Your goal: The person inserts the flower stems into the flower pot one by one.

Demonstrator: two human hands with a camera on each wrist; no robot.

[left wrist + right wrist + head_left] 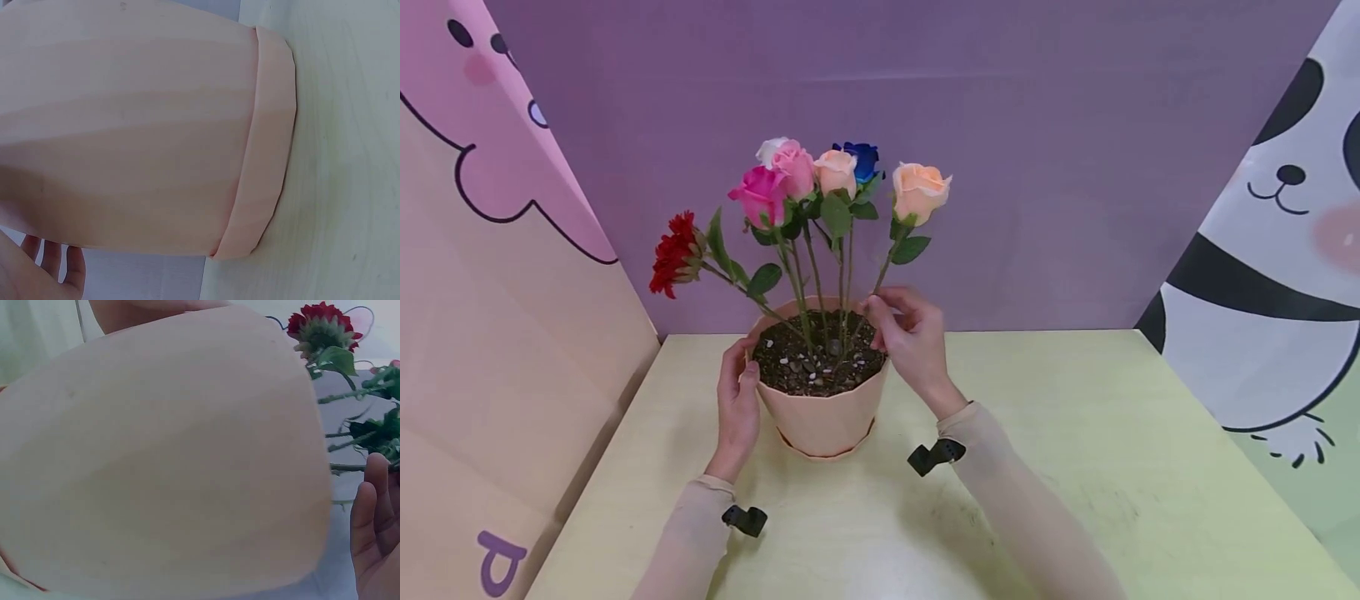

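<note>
A pale pink flower pot [823, 419], filled with dark soil [790, 379], stands on a matching saucer [265, 150]. At its left side my left hand [737, 408] holds the pot near the rim, thumb toward the front. My right hand [917, 337] is at the right rim, pinching the stem of a peach rose [920, 193] between thumb and fingers. That stem leans right and its lower end runs down to the soil. In the right wrist view the pot wall hides much of the stems, and the right hand [378, 531] shows only partly.
Other artificial flowers rise from the soil: a magenta rose [762, 197], a pink rose [793, 169], a second peach rose [837, 172], a blue rose [862, 161], a white one behind, and a red flower [674, 255] leaning left. The pale tabletop [1075, 433] meets a purple backdrop [1037, 192].
</note>
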